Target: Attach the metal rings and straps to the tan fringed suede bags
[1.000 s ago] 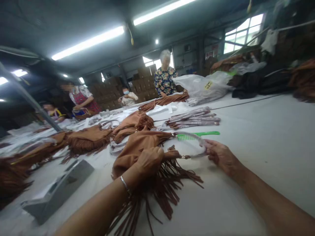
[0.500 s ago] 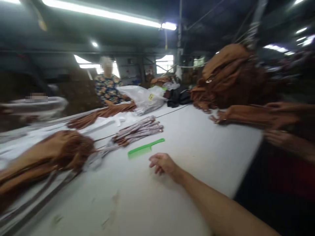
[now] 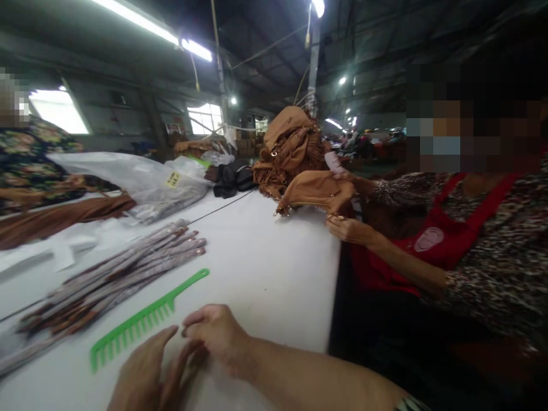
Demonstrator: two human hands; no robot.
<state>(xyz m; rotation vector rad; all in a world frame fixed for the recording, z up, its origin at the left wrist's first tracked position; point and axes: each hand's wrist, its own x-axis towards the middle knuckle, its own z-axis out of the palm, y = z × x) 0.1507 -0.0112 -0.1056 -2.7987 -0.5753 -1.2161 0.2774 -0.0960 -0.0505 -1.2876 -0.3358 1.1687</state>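
Note:
My left hand [image 3: 143, 368] is low over the white table, its thumb and fingers apart and nothing visible in its grasp. Beside it, my right hand [image 3: 220, 337] has curled, closed fingers; whether anything small is in them is hidden. The fingertips of both hands are close together. Just beyond them lies a green wide-toothed comb [image 3: 149, 311], its handle toward the upper right, touched by neither hand. Past the comb is a bundle of strap-like strips [image 3: 124, 265] in greyish wrapping, with brown ends.
On the right, a co-worker in a red apron [image 3: 445, 240] holds a brown bag [image 3: 319, 191] over the table edge. More brown bags [image 3: 293, 137] are heaped behind. Clear plastic [image 3: 145, 177] and black items [image 3: 233, 180] lie at the back. Another person [image 3: 34, 148] stands far left.
The view has swung right and come closer to the comb. My left hand has entered beside my right hand. The co-worker on the right now shows, with the brown bag lifted.

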